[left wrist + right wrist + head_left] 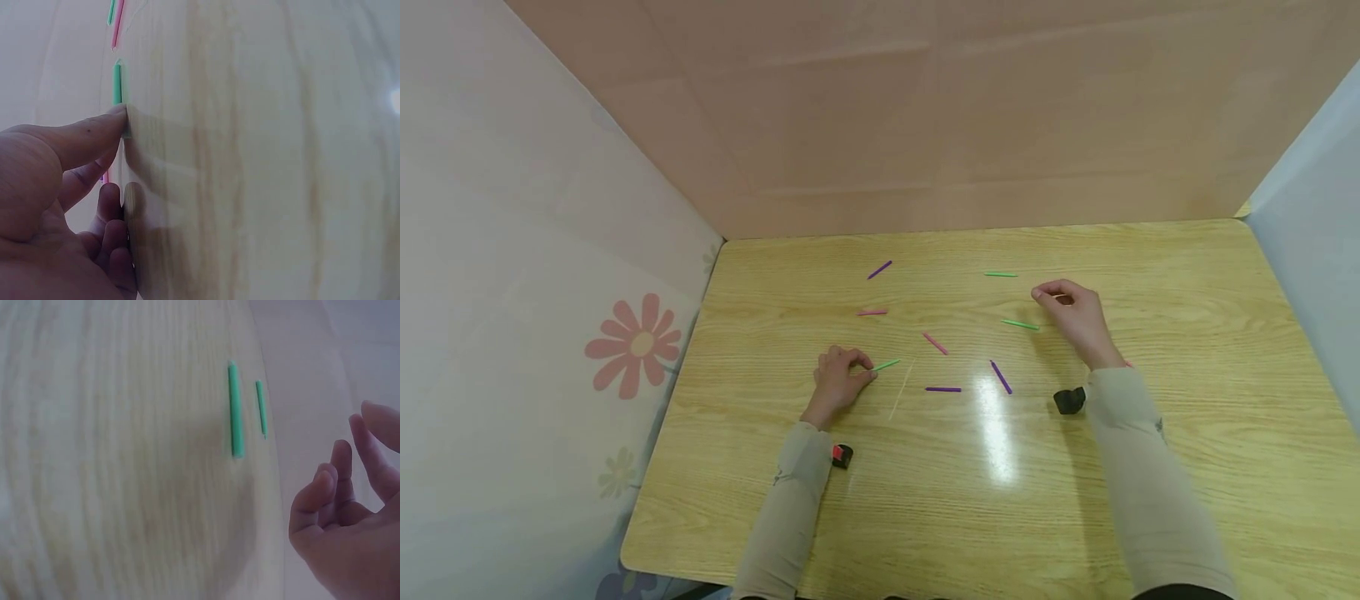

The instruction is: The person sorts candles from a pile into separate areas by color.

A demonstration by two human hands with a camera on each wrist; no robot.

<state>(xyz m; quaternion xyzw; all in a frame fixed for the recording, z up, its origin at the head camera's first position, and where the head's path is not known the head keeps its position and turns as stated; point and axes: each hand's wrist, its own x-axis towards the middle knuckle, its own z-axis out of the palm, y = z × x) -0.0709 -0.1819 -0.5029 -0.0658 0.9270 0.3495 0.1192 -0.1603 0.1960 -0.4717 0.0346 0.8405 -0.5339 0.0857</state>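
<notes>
My left hand pinches the near end of a thin green candle between thumb and forefinger; the free end points right. In the left wrist view this candle lies low along the tabletop, its pinched end hidden by the thumb. Off to the right, my right hand hovers above the table, fingers loosely bent and nothing held. Nearest to it lies a green candle, with a second green candle farther back. The right wrist view shows both, the closer candle and the farther candle.
Between the hands lie two pink candles, one at the left and one central. Purple candles lie at the back, in front and at the right. A tan panel stands behind the wooden table.
</notes>
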